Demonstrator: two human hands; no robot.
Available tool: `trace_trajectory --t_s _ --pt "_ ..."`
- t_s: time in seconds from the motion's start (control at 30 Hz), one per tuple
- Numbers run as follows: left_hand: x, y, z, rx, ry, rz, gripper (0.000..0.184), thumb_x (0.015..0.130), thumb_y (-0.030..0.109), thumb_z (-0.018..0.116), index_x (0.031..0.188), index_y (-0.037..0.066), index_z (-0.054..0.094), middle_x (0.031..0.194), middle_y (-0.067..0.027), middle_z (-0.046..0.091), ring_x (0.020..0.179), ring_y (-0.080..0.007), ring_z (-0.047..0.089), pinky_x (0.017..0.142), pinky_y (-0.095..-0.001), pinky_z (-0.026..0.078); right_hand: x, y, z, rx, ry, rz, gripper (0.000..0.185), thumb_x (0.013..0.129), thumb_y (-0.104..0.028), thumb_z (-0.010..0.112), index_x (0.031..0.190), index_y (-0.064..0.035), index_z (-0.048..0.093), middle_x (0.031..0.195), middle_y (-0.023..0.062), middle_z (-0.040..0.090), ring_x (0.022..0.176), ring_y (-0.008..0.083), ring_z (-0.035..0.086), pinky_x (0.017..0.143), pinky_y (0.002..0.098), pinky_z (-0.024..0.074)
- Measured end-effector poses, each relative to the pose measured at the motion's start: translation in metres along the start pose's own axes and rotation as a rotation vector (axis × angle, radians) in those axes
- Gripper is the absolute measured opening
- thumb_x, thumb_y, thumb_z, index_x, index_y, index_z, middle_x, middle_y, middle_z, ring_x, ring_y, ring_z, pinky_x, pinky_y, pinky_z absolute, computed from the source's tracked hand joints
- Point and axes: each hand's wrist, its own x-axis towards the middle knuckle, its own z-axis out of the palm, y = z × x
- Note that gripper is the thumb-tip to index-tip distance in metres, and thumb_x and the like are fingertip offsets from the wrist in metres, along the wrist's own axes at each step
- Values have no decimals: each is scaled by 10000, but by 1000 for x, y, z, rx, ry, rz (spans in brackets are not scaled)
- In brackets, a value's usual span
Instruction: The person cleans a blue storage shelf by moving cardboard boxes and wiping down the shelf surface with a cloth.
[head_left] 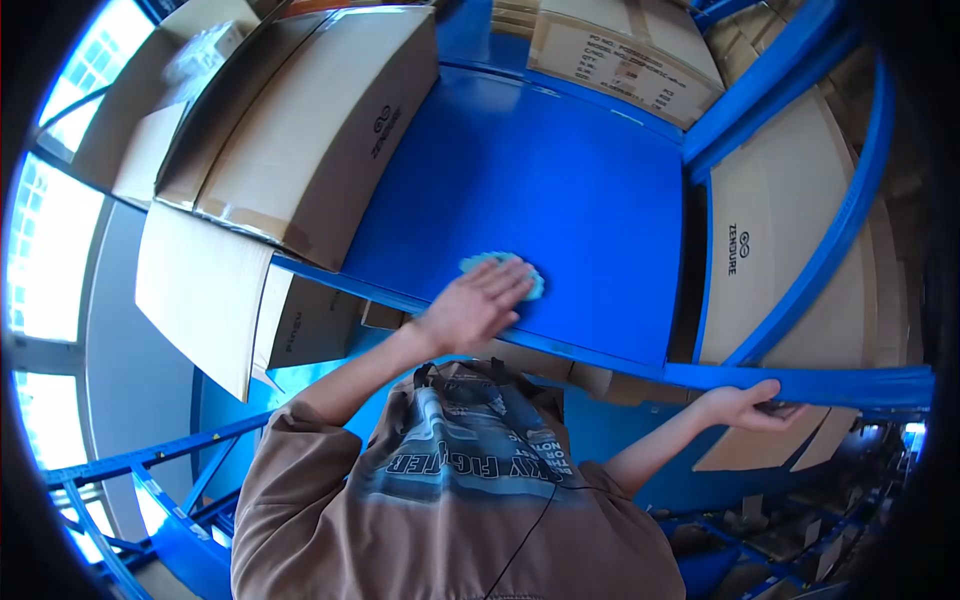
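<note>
My left hand (478,306) lies flat over a light green cloth (536,285), its fingers together and pressing it onto the blue shelf panel (560,180). The cloth's edges stick out past my fingertips and on both sides; the rest is under the hand. Off to the right, my right hand (752,406) is wrapped around the blue shelf beam (680,375) at the front, thumb on top and fingers curled beneath, partly hidden.
A large cardboard box (290,130) marked ZENDURE stands left of the panel. Behind it sits another printed carton (625,60). More ZENDURE cartons (770,240) stand right, beyond a curved-looking blue rack brace (850,230). An open white-sided box (200,290) is below left.
</note>
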Motion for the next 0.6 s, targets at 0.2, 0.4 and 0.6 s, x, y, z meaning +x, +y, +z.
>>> trace_trajectory --t_s 0.2,0.4,0.6 --pt "-20 -80 -5 178 120 -395 607 1142 435 402 1571 12 479 1656 -172 460 1562 -358 392 1303 -505 283 -6 -3 1 -55 33 -49 697 1086 -525 562 1563 -59 361 1566 262 451 1398 479 532 1141 612 500" --pt "72 -128 20 252 245 -542 740 1128 543 341 1548 -49 484 1635 -246 458 1546 -415 395 1283 -516 300 -5 -2 1 -56 70 -59 673 1084 -478 600 1557 -53 378 1548 257 475 1392 467 547 1142 589 508" --pt "194 -100 62 145 262 -420 873 1074 634 361 1532 -101 476 1631 -289 438 1556 -446 358 1307 -522 238 -5 6 6 -52 72 -86 662 1088 -474 592 1556 -55 382 1548 254 476 1394 473 543 1142 584 508"
